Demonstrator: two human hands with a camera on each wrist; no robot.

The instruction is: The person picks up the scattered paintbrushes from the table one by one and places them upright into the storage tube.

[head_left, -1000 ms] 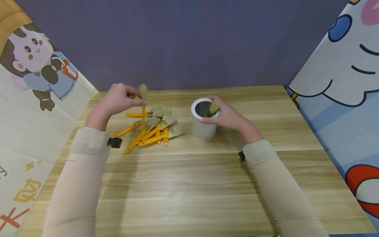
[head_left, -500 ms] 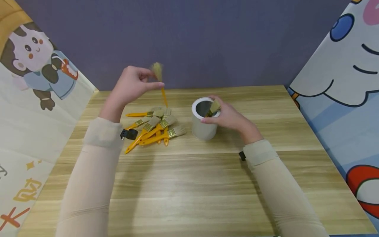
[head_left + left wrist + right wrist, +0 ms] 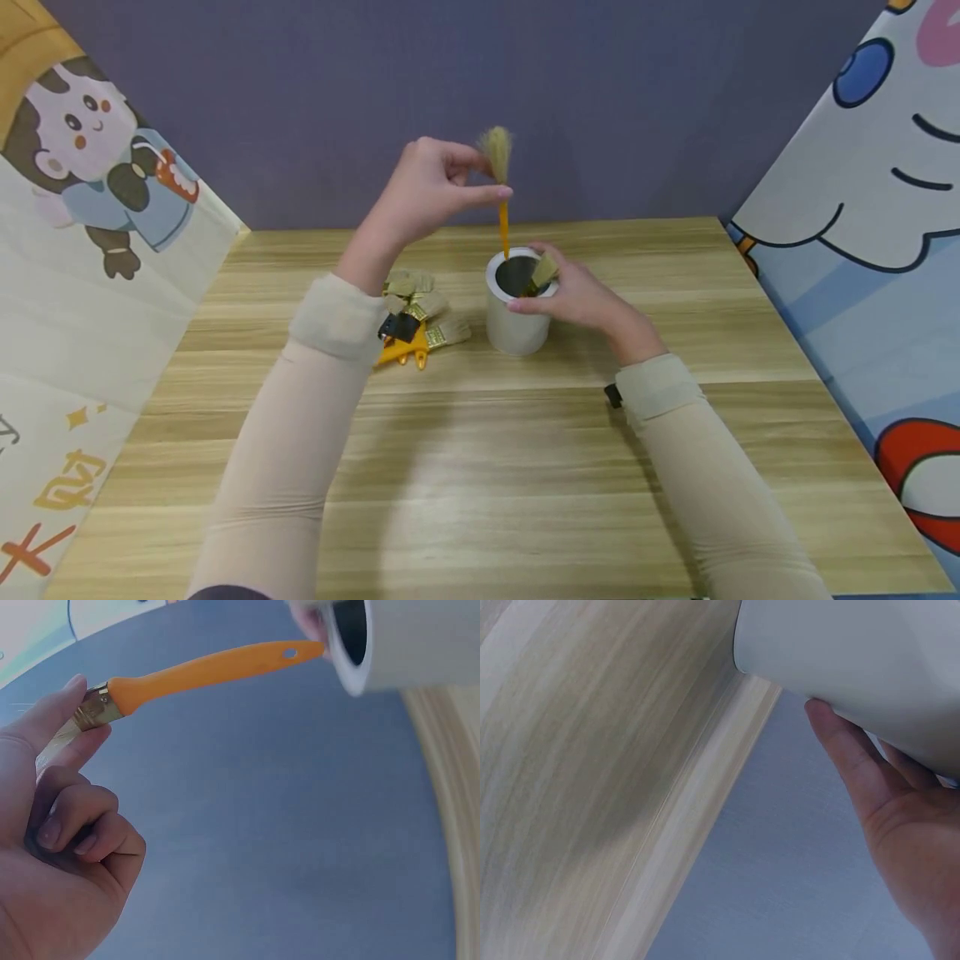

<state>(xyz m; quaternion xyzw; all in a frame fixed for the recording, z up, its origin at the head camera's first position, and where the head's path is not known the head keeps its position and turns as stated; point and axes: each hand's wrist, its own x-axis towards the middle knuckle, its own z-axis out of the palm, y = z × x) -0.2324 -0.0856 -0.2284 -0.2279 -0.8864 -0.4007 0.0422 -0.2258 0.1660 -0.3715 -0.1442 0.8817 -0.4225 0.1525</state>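
My left hand (image 3: 427, 190) pinches a paintbrush (image 3: 217, 671) by its metal ferrule between thumb and index finger. Its bristles point up, and the orange handle hangs down with its tip at the mouth of a white can (image 3: 516, 325). In the left wrist view the other fingers curl toward the palm. My right hand (image 3: 581, 293) grips the can at its right side, thumb at the front of the rim. A second paintbrush (image 3: 545, 270) leans in the can, bristles up beside the right hand; its handle is hidden inside.
Left of the can lies a pile of paintbrushes (image 3: 447, 332) with orange handles, partly covered by my left sleeve and its black clip (image 3: 401, 327). A dark wall (image 3: 480, 75) rises behind the wooden table (image 3: 525, 483). Printed cartoon panels stand at both sides.
The left hand has lifted the paintbrush from above the pile and carried it right to over the can. The right hand and can have stayed in place.
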